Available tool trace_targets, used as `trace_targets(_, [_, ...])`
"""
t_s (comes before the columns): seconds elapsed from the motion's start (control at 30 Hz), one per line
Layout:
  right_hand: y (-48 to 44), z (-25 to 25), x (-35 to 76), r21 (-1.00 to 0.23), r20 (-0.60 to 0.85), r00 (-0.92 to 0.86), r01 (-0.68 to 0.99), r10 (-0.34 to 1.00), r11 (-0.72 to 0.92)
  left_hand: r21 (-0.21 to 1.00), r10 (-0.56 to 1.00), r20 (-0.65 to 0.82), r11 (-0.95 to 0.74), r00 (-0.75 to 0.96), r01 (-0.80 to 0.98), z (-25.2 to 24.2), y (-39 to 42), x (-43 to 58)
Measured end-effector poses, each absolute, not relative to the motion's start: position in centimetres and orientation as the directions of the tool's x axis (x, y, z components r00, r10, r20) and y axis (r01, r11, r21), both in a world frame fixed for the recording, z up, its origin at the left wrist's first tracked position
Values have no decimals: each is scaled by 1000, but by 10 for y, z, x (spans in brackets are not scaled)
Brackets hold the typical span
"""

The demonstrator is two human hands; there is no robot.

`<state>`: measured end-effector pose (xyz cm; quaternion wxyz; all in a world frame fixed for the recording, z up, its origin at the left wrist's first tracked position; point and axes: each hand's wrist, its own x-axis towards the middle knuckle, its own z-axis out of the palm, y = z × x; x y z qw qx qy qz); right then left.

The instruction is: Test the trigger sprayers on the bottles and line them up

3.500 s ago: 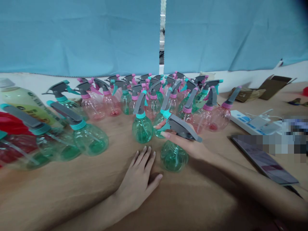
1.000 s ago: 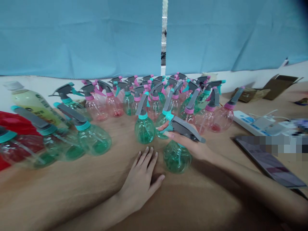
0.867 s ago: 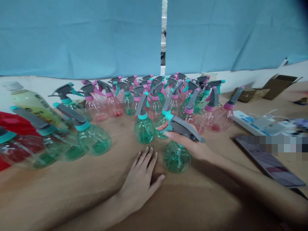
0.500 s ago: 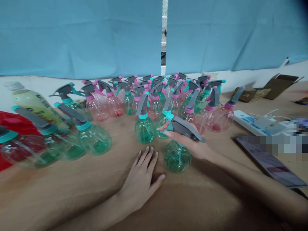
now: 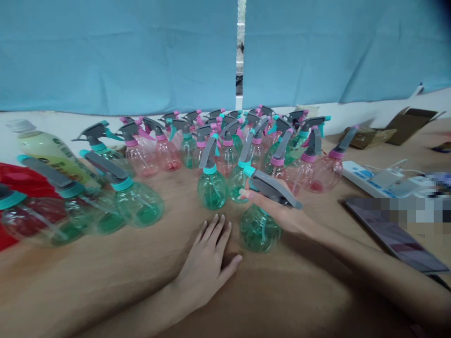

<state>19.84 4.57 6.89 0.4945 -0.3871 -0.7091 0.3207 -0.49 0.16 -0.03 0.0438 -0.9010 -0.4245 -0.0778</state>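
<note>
My right hand (image 5: 278, 212) is wrapped round the neck of a green spray bottle (image 5: 259, 230) with a grey trigger head; the bottle stands on the brown table (image 5: 105, 272) and my fingers lie on its teal trigger. To the left of that bottle, my left hand (image 5: 207, 260) rests flat on the table, fingers stretched out and holding nothing. Just behind them stands another green spray bottle (image 5: 211, 188).
Several pink and green spray bottles (image 5: 246, 141) crowd the middle back. More green bottles (image 5: 137, 202) stand at left, beside a yellow-green bottle (image 5: 52, 152) and something red (image 5: 17, 180). A power strip (image 5: 366, 180), a dark flat device (image 5: 394, 237) and cardboard (image 5: 401, 124) lie right.
My right fingers have drawn in on the trigger of the green bottle. My left hand has stayed flat in the same place.
</note>
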Motion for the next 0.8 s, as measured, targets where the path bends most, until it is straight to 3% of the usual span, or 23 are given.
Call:
trace_targets(0.37, [41,73,200,-801,466,-224,305,856,516,7,758,197,-636,622,772,0,2,-6])
trace_targets(0.8, [41,73,200,-855,455,-249,147,855,498,19,748,229,-643,622,766,-2,2,-7])
